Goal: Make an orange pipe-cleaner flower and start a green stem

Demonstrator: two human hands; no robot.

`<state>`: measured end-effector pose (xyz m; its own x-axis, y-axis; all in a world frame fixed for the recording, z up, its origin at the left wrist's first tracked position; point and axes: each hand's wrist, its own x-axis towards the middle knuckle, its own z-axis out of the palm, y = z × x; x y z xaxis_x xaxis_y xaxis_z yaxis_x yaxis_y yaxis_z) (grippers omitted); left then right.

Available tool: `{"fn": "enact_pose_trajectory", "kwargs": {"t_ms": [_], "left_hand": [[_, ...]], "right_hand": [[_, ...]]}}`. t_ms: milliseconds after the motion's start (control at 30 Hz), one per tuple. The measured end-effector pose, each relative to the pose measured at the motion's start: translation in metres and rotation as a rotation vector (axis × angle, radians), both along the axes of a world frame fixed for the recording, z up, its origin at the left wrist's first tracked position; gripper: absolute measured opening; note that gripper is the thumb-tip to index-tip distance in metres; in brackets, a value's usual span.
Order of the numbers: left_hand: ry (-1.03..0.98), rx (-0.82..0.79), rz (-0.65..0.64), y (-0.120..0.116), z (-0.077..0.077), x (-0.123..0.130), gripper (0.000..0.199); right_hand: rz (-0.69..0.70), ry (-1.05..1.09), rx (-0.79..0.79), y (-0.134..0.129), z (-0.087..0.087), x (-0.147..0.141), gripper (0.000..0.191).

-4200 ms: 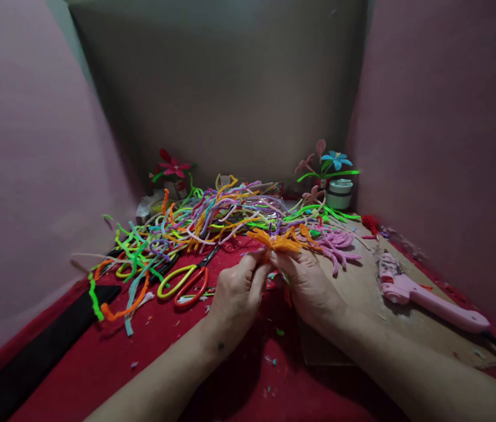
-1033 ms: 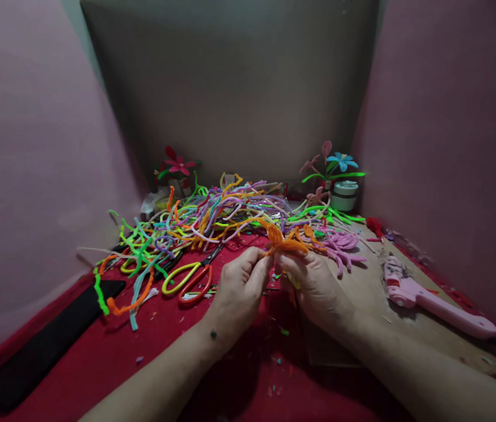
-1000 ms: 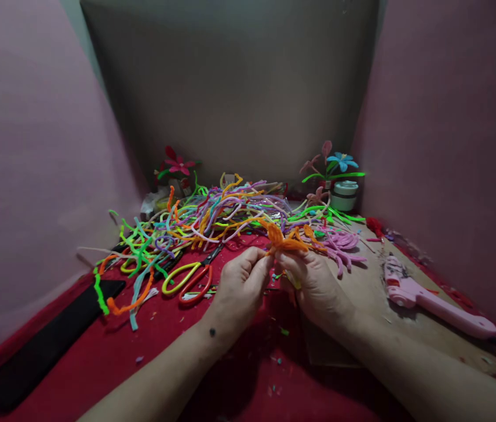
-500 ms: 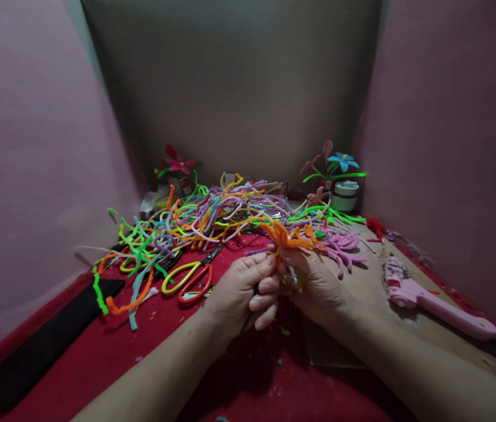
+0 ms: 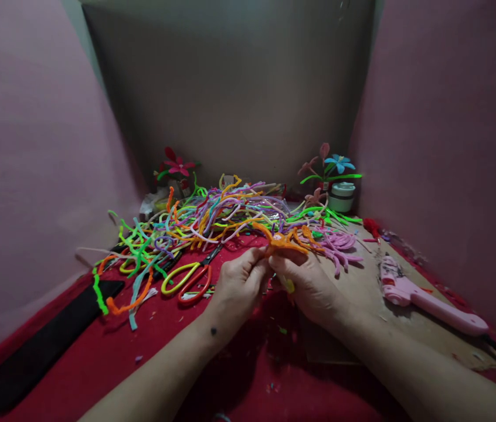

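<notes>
An orange pipe-cleaner flower (image 5: pixel 279 239) is held between my two hands at the middle of the view, its petals spread above the fingertips. My left hand (image 5: pixel 243 280) is closed, thumb and fingers pinching the flower's left underside. Closed on its right underside is my right hand (image 5: pixel 309 284), with a small yellow piece (image 5: pixel 290 285) showing below the thumb. Behind the hands lies a large tangle of coloured pipe cleaners (image 5: pixel 217 211). More orange pieces (image 5: pixel 307 236) and a pink bundle (image 5: pixel 340 243) rest just beyond my right hand.
Scissors (image 5: pixel 190 280) with yellow and red handles lie left of my hands. A pink glue gun (image 5: pixel 432 302) rests on a brown board (image 5: pixel 362 293) at the right. Finished flowers (image 5: pixel 177 165) and a lidded jar (image 5: pixel 342 196) stand at the back. A black strip (image 5: pixel 41 346) lies front left.
The orange flower has tipped and its petals now spread flatter, with its centre showing. My left hand has rolled, its lower fingers tucked out of sight. The view has shifted slightly.
</notes>
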<state>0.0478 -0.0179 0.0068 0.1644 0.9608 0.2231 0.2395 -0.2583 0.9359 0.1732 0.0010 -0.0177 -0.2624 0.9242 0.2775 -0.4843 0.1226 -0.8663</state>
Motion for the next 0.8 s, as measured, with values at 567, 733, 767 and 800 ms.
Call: {"fn": "enact_pose_trajectory", "kwargs": {"t_ms": [567,733,767,800], "left_hand": [[-0.732,-0.582,-0.575,0.009,-0.004,-0.01,0.014],[-0.744,-0.58,-0.643,0.01,-0.006,-0.012,0.016],[-0.725,-0.573,-0.628,0.009,-0.005,-0.011,0.016],[-0.703,-0.565,-0.606,0.009,-0.005,-0.011,0.016]], "right_hand": [[0.083,0.08,-0.119,0.001,0.001,0.004,0.019],[0.122,0.116,-0.098,0.001,0.001,0.005,0.012],[0.114,0.111,-0.092,0.001,0.001,0.005,0.013],[0.098,0.105,-0.076,0.001,0.001,0.005,0.014]]}}
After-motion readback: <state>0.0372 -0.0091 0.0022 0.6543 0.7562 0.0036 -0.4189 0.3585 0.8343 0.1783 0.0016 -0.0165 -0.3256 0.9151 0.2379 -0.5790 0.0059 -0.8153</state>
